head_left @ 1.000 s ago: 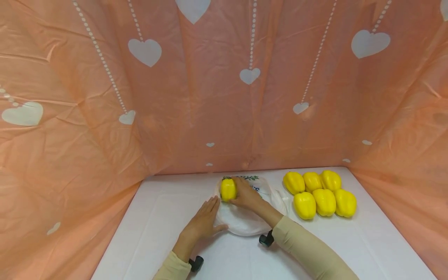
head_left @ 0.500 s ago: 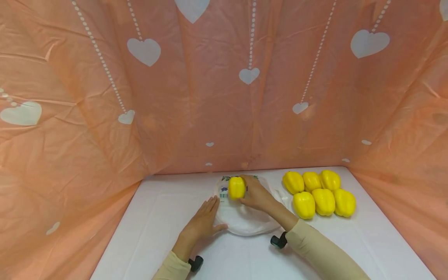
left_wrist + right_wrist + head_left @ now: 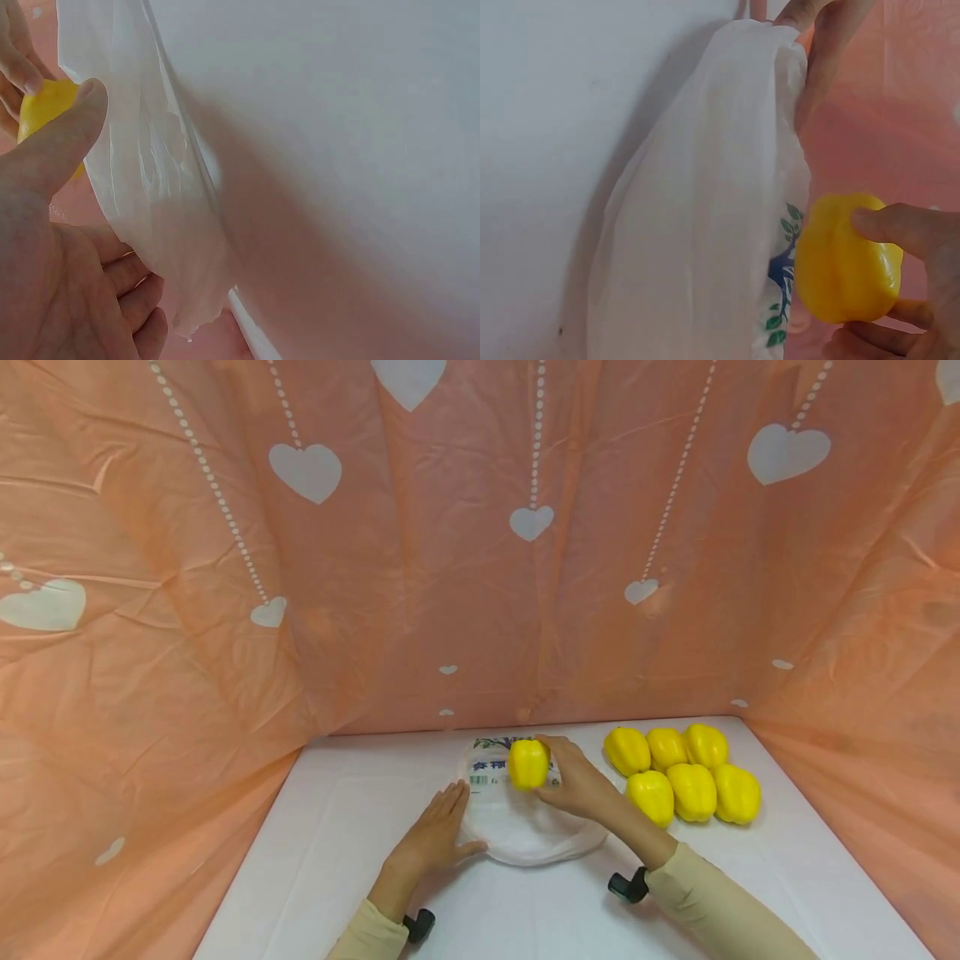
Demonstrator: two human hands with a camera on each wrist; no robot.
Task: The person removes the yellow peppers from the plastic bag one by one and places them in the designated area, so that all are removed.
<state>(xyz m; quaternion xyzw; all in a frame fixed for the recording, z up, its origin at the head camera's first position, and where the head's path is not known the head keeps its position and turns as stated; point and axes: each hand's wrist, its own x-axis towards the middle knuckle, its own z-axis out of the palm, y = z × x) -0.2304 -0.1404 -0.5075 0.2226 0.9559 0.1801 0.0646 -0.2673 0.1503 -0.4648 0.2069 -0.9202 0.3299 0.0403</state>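
A white plastic bag (image 3: 525,835) with a printed tree, lettering and a barcode lies at mid-table. Over it, my right hand (image 3: 579,781) grips a yellow bell pepper (image 3: 528,765) between thumb and fingers. In the right wrist view this pepper (image 3: 847,259) is beside the printed side of the bag (image 3: 697,210). My left hand (image 3: 435,837) rests along the bag's left edge with fingers extended and thumb spread. The left wrist view shows the thumb of my left hand (image 3: 60,255) straight and the fingertips against the bag's wrinkled film (image 3: 142,150).
Several yellow bell peppers (image 3: 694,792) sit in two rows on the white table (image 3: 352,810), right of the bag. A pink curtain (image 3: 420,610) with white hearts surrounds the back and sides. Black cameras (image 3: 628,886) are strapped at both wrists.
My right hand has moved right across the bag with the bell pepper, uncovering the print beneath. My left hand stays in place. The peppers in rows have not moved.
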